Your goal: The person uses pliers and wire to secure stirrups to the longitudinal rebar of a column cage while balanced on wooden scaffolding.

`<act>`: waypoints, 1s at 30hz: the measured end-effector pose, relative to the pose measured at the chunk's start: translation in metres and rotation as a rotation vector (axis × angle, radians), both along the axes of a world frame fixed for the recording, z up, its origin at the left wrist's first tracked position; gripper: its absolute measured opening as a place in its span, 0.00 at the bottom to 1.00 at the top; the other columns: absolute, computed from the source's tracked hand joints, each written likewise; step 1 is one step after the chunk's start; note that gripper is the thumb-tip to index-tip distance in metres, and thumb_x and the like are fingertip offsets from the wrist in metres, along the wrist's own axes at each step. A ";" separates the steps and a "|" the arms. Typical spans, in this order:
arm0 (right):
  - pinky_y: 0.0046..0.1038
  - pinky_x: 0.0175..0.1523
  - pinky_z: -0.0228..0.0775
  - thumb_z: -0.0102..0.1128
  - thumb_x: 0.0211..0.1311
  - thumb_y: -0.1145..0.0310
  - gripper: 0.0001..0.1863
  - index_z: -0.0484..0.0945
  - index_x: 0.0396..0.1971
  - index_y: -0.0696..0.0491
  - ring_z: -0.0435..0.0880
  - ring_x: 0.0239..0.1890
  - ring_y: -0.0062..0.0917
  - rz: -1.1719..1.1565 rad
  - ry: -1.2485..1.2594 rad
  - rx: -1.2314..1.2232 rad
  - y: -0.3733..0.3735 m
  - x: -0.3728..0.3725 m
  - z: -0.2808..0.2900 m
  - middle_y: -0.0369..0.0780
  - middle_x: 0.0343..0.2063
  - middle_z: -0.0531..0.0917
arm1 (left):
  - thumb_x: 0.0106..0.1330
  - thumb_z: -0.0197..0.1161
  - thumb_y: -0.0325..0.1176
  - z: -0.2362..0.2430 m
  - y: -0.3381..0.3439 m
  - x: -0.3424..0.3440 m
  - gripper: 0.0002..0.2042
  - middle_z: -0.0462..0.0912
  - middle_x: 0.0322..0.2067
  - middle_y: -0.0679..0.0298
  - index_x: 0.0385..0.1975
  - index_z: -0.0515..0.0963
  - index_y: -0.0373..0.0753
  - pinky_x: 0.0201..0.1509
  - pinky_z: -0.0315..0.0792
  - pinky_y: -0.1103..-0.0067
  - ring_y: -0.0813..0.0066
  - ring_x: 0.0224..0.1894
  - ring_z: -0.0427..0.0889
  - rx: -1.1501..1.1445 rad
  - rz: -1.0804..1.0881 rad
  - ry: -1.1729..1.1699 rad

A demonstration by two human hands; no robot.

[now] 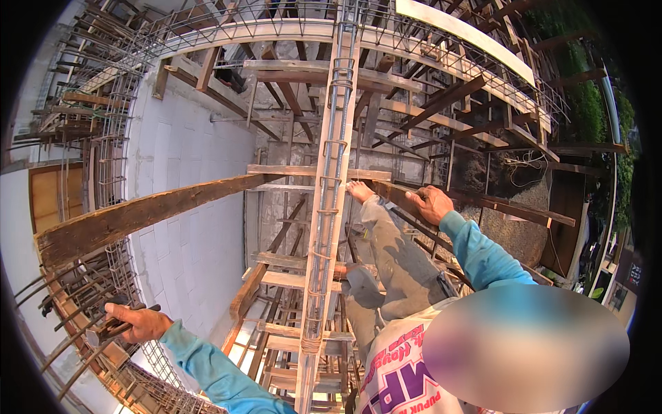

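Note:
My left hand (141, 323), at the lower left, is closed around a dark hand tool (103, 335) with a grey metal end that looks like a hammer. Protruding steel bars lie around and behind it. On the right, my right hand (433, 205) curls over a dark wooden board (393, 193), gripping its edge. Between the hands runs a long narrow timber form (324, 200) with steel bars and tie rings inside. My bare foot (360, 191) stands just right of it, by a short cross plank (296, 170).
A wide dark plank (152, 210) slants across the left, in front of a pale block wall (183, 172). Timber props and crosspieces (289, 279) drop away below. A curved rebar cage (276, 31) spans the far side. Loose wire (527, 165) hangs at the right.

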State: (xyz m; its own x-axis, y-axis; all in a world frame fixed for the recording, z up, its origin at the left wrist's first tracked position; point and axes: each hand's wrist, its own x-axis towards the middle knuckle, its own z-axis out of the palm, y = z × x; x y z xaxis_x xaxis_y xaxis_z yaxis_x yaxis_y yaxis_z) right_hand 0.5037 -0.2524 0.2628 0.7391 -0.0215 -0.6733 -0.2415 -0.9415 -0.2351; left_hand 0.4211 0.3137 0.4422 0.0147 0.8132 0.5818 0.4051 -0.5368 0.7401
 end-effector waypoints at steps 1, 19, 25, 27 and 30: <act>0.40 0.57 0.63 0.47 0.62 0.40 0.30 0.80 0.44 0.53 0.72 0.53 0.40 -0.046 -0.012 -0.013 -0.001 -0.006 -0.002 0.46 0.46 0.77 | 0.61 0.63 0.51 0.027 0.005 0.020 0.26 0.82 0.33 0.51 0.37 0.78 0.27 0.35 0.74 0.74 0.66 0.36 0.79 0.159 -0.020 -0.020; 0.40 0.57 0.66 0.53 0.60 0.49 0.25 0.75 0.50 0.52 0.74 0.54 0.46 -0.214 0.032 -0.203 0.009 -0.012 0.003 0.54 0.51 0.73 | 0.63 0.55 0.51 0.176 0.131 0.113 0.21 0.80 0.41 0.52 0.45 0.71 0.40 0.42 0.70 0.60 0.44 0.40 0.78 0.779 -0.099 0.865; 0.38 0.58 0.66 0.52 0.58 0.51 0.22 0.79 0.46 0.50 0.74 0.54 0.44 -0.333 -0.023 -0.211 0.012 -0.013 0.002 0.51 0.51 0.75 | 0.63 0.61 0.45 0.183 0.149 0.134 0.18 0.79 0.31 0.63 0.41 0.74 0.36 0.41 0.67 0.74 0.68 0.35 0.76 0.031 -0.746 0.752; 0.38 0.58 0.67 0.51 0.58 0.52 0.22 0.79 0.46 0.50 0.75 0.53 0.44 -0.321 -0.021 -0.232 0.011 -0.012 -0.002 0.53 0.50 0.76 | 0.61 0.63 0.48 0.189 0.162 0.140 0.21 0.75 0.28 0.67 0.37 0.74 0.34 0.38 0.65 0.79 0.76 0.32 0.69 -0.105 -0.728 0.782; 0.39 0.57 0.68 0.50 0.58 0.53 0.22 0.79 0.45 0.51 0.76 0.51 0.46 -0.307 -0.057 -0.227 0.004 -0.015 -0.015 0.54 0.48 0.77 | 0.57 0.66 0.47 0.192 0.182 0.159 0.20 0.75 0.26 0.65 0.35 0.75 0.33 0.37 0.66 0.76 0.74 0.30 0.70 -0.131 -0.625 0.907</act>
State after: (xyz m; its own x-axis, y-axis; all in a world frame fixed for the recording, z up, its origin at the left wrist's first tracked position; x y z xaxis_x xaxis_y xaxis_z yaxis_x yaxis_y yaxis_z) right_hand 0.4884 -0.2481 0.2477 0.7109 -0.3917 -0.5841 -0.5132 -0.8568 -0.0500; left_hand 0.5798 0.4954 0.6337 0.8207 0.5684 0.0578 0.5106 -0.7751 0.3721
